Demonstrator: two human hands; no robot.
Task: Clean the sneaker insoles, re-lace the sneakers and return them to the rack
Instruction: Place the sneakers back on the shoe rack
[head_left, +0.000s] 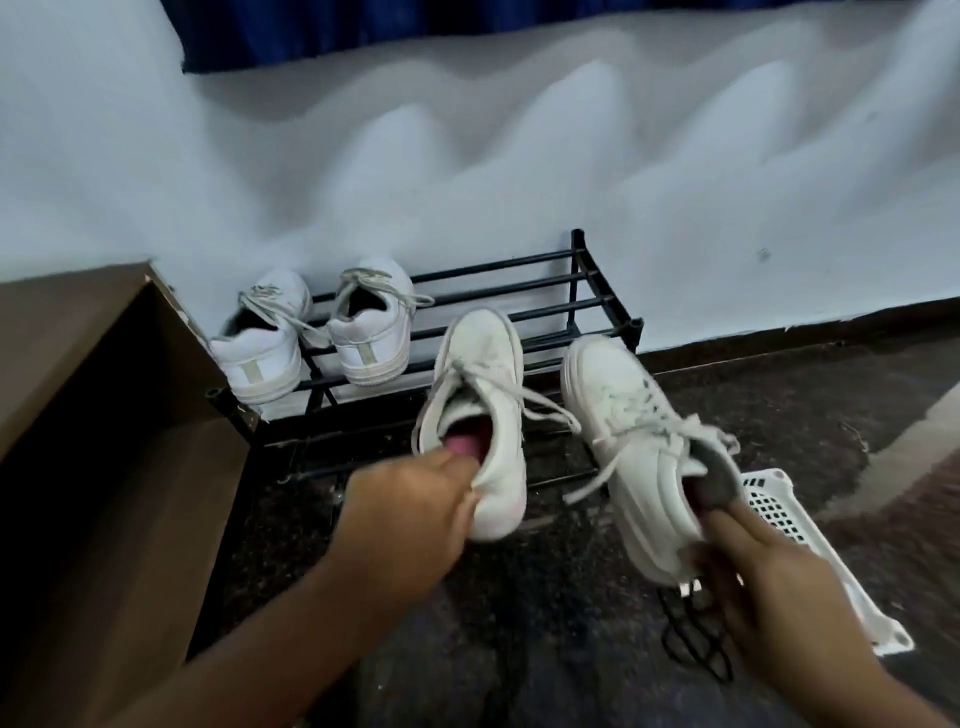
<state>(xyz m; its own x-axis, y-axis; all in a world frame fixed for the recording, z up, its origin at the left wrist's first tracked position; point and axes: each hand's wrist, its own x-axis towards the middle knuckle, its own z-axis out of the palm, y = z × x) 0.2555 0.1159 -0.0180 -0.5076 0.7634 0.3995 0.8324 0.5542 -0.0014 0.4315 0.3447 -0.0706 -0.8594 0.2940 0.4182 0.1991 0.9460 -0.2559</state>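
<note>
My left hand (410, 506) grips the heel of a white laced sneaker (485, 410), fingers tucked inside over its pink insole. My right hand (758, 582) holds the heel of a second white laced sneaker (631, 441), thumb in its grey-lined opening. Both shoes hang in the air in front of a low black metal rack (576, 296) against the wall, toes pointing toward it. Another pair of white sneakers stands on the rack's left end: one at the far left (262, 345), the other beside it (371, 327), heels toward me.
A brown cardboard box (93, 415) stands at the left beside the rack. A white perforated plastic basket (810, 530) lies on the dark floor at the right. Black laces (691, 639) lie loose on the floor below my right hand. A pale wall runs behind.
</note>
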